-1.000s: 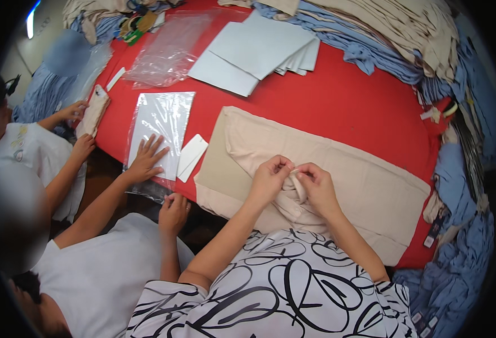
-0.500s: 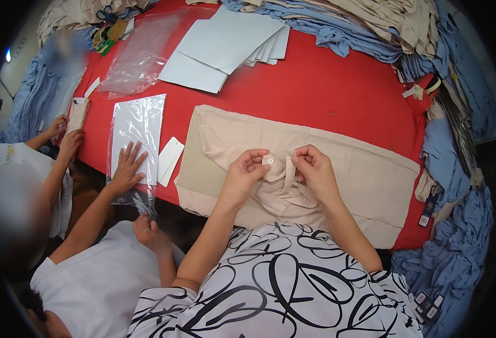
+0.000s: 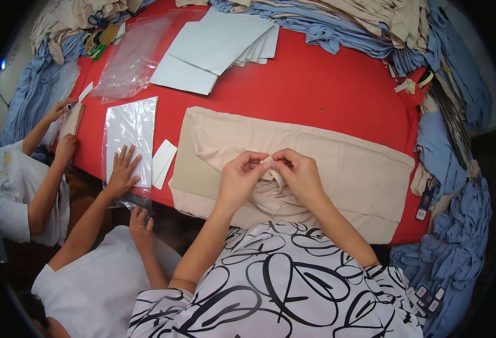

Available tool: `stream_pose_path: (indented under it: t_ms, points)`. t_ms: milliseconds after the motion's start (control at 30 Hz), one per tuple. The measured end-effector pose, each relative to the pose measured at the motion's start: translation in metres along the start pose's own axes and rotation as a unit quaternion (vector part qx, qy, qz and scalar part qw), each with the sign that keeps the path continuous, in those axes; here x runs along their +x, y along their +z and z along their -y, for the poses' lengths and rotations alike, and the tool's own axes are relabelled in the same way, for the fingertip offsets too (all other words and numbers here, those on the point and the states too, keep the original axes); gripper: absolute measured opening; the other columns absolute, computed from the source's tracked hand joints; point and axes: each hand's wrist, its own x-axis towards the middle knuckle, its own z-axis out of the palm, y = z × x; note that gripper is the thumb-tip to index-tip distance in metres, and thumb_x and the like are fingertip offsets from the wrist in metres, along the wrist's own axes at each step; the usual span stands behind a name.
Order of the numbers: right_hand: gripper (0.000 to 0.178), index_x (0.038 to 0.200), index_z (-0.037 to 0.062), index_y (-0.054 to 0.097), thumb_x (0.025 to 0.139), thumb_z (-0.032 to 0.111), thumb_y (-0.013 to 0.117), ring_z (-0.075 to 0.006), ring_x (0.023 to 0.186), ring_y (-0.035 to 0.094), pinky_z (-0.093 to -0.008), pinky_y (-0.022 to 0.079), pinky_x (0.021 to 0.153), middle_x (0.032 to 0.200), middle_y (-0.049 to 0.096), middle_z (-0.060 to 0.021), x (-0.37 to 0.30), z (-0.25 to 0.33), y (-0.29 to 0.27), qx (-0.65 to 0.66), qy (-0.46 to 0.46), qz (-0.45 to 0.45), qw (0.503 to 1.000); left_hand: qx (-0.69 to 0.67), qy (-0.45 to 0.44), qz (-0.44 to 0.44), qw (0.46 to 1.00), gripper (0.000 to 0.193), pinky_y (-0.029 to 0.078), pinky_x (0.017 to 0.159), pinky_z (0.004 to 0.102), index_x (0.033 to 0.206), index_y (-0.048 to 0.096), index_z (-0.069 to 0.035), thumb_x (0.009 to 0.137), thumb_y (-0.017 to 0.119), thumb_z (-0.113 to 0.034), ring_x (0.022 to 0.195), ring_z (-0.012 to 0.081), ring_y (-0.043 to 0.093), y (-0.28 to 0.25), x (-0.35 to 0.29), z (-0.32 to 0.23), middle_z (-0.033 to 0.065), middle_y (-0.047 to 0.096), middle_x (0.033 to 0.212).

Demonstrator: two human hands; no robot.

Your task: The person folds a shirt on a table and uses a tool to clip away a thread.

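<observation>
A beige garment (image 3: 343, 163) lies spread flat on the red table (image 3: 315, 96), over a tan card at its left side. My left hand (image 3: 240, 177) and my right hand (image 3: 300, 173) meet at the garment's near middle. Both pinch a small bunched fold of the beige cloth (image 3: 271, 164) between fingertips, with more gathered cloth just below them. My forearms come up from the lower edge over a black and white patterned top.
To the left, another person's hand (image 3: 123, 169) presses a clear plastic bag (image 3: 128, 138) holding a white sheet; a white card (image 3: 163, 162) lies beside it. A stack of pale boards (image 3: 214, 48) sits at the back. Blue and beige garment piles (image 3: 445, 141) ring the table.
My hands have drawn closer together on the gathered fold at the garment's middle. The neighbour's hand stays on the plastic bag. The view has shifted slightly.
</observation>
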Motion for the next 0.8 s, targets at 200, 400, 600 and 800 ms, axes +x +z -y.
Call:
stream_pose_path:
  t_ms: [200,400,600,800]
  points:
    - [0.021,0.099,-0.0016,0.069,0.089,0.016,0.066,-0.011,0.067,0.058,-0.0265,0.047,0.062,0.079,0.069,-0.0068,0.005,-0.011,-0.005,0.068,0.1,0.042,0.992,0.021,-0.016,0.002,1.0,0.021,0.051,0.07,0.021,0.109,0.067,0.004,0.092,0.066,-0.008,0.079,0.0075,0.063,0.001,0.0,-0.001,0.0062,0.069,0.088]
    - [0.021,0.101,-0.0029,0.069,0.091,0.016,0.064,-0.0084,0.064,0.057,-0.0254,0.046,0.058,0.077,0.067,-0.0047,0.006,-0.013,-0.004,0.086,0.115,0.052,0.988,0.084,0.063,-0.01,0.994,0.02,0.051,0.074,0.0221,0.109,0.067,0.003,0.093,0.064,-0.007,0.085,0.0092,0.063,0.004,-0.001,0.004,0.007,0.069,0.095]
    - [0.023,0.105,-0.0058,0.066,0.093,0.013,0.062,-0.0084,0.067,0.058,-0.0223,0.048,0.06,0.082,0.066,-0.0045,0.009,-0.025,-0.003,0.21,0.146,0.082,0.963,0.094,0.092,0.0,0.991,0.018,0.05,0.076,0.0226,0.109,0.068,0.003,0.094,0.061,-0.004,0.089,0.01,0.063,0.004,0.001,0.01,0.0063,0.068,0.099]
    - [0.017,0.1,-0.0049,0.065,0.094,0.011,0.061,-0.0093,0.072,0.06,-0.023,0.05,0.064,0.084,0.065,-0.0053,0.008,-0.026,-0.001,0.297,0.16,0.068,0.939,0.039,0.028,-0.033,0.998,0.017,0.047,0.065,0.0196,0.107,0.065,0.003,0.093,0.063,-0.006,0.075,0.0062,0.059,0.01,0.001,0.01,0.004,0.066,0.089]
